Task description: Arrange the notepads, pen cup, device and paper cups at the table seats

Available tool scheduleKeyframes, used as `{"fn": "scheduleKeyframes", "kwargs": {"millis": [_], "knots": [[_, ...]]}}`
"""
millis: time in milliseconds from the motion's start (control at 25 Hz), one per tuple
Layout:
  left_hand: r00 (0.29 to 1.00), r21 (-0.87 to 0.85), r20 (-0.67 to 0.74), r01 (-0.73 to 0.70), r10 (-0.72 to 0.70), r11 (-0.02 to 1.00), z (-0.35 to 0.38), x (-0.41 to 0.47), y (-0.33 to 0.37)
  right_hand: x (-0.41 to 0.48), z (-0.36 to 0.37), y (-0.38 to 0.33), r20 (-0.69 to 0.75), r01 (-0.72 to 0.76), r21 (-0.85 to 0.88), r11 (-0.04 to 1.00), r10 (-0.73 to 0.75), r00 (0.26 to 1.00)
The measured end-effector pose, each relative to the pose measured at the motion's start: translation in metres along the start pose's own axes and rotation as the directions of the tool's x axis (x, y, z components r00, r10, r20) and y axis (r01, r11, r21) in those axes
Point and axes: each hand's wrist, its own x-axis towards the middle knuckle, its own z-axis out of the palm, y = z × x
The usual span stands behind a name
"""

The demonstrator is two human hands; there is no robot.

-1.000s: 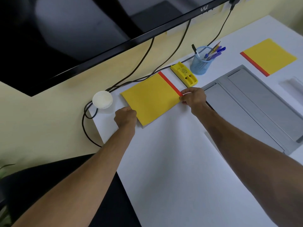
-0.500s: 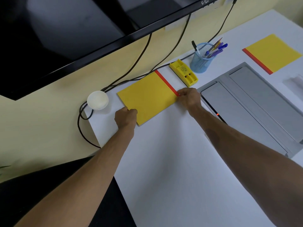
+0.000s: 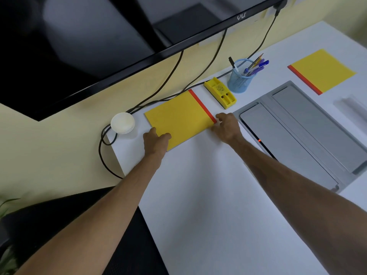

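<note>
Table (image 3: 198,195) white, by yellow wall | notepad (image 3: 178,118) flat | cups (image 3: 122,123) possibly stacked

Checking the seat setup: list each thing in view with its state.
Near notepad: flat, closed, both hands on it.
Far notepad: flat, closed, untouched.
Pen cup: upright, holding pens.
Paper cups: stacked, upside down.
Left hand: on the corner.
Right hand: at the red edge.

Even, soft indoor light; wide-angle bending at edges, slight blur.
</note>
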Motion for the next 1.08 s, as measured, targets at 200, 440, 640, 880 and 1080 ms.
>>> {"fn": "scheduleKeyframes", "kwargs": {"millis": [200, 440, 640, 880, 1080], "knots": [[0.969, 0.262, 0.077, -0.247, 0.235, 0.933, -0.008, -0.043, -0.002, -0.058, -0.010, -0.001, -0.012, 0.183, -0.025, 0.983, -0.183, 0.983], [0.932, 0.281, 0.159, -0.360, 0.327, 0.890, -0.008, -0.124, -0.006, -0.152, -0.041, 0.006, -0.007, 0.292, 0.042, 0.956, -0.292, 0.956], [0.924, 0.188, 0.147, -0.376, 0.352, 0.908, -0.003, -0.204, -0.019, -0.224, -0.074, 0.020, -0.031, 0.279, 0.097, 0.955, -0.277, 0.960], [0.922, 0.106, 0.161, -0.372, 0.353, 0.922, -0.003, -0.304, -0.037, -0.313, -0.116, 0.046, -0.027, 0.274, 0.137, 0.952, -0.273, 0.962], [0.898, 0.084, 0.214, -0.408, 0.383, 0.909, -0.005, -0.377, -0.050, -0.391, -0.141, 0.072, -0.044, 0.237, 0.194, 0.952, -0.233, 0.971]]}}
